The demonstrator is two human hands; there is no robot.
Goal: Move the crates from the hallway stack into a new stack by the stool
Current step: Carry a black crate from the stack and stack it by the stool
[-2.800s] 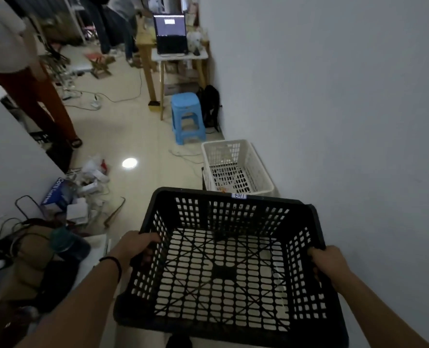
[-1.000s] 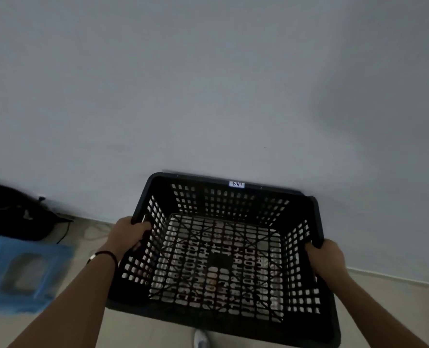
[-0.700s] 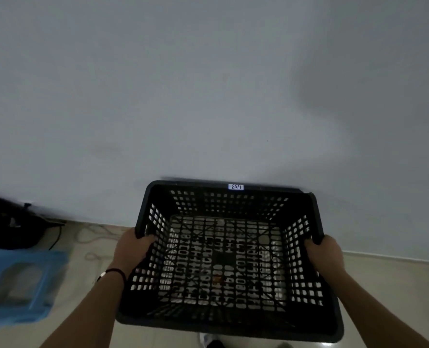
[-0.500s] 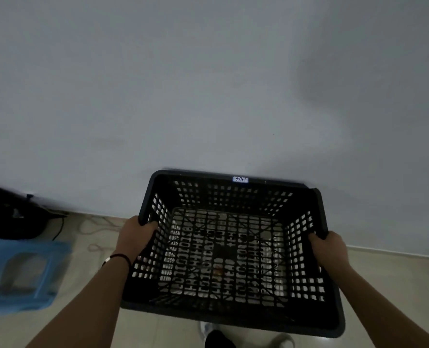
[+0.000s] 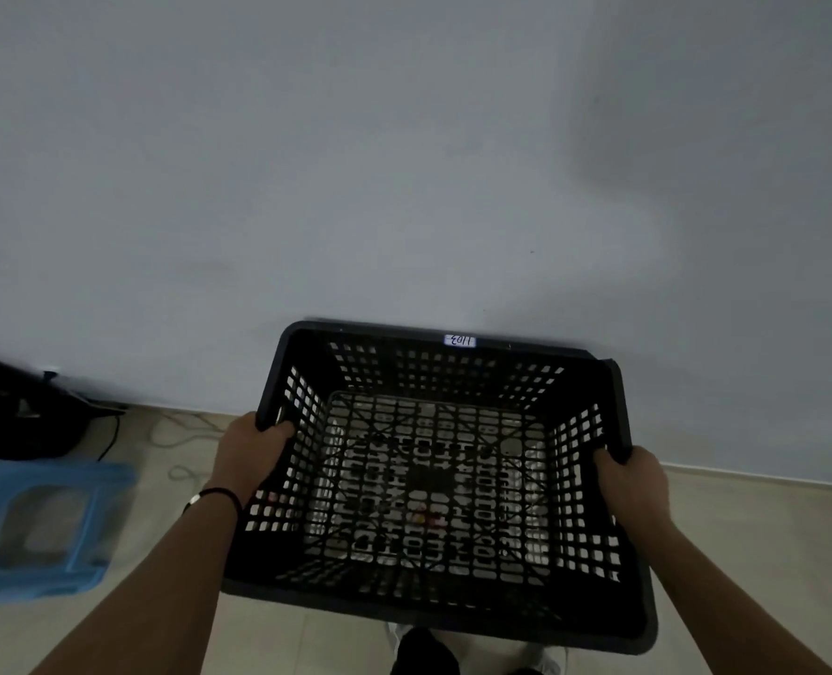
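The black crate point(image 5: 433, 484) looks like moulded plastic, matt on its rim and pierced all over its walls and floor by a lattice of small slots; a small white paper-like label point(image 5: 459, 340) sits on its far rim. The blue stool point(image 5: 39, 523) is smooth plastic with a faint sheen, though blurred. The wall point(image 5: 404, 163) is a plain, matt painted surface without visible texture. The floor point(image 5: 306, 645) is pale smooth tile with a slight gloss. The dark bag point(image 5: 14, 406) at the left appears to be soft matt cloth. A thin black band point(image 5: 214, 494) circles the left wrist; its material cannot be told.
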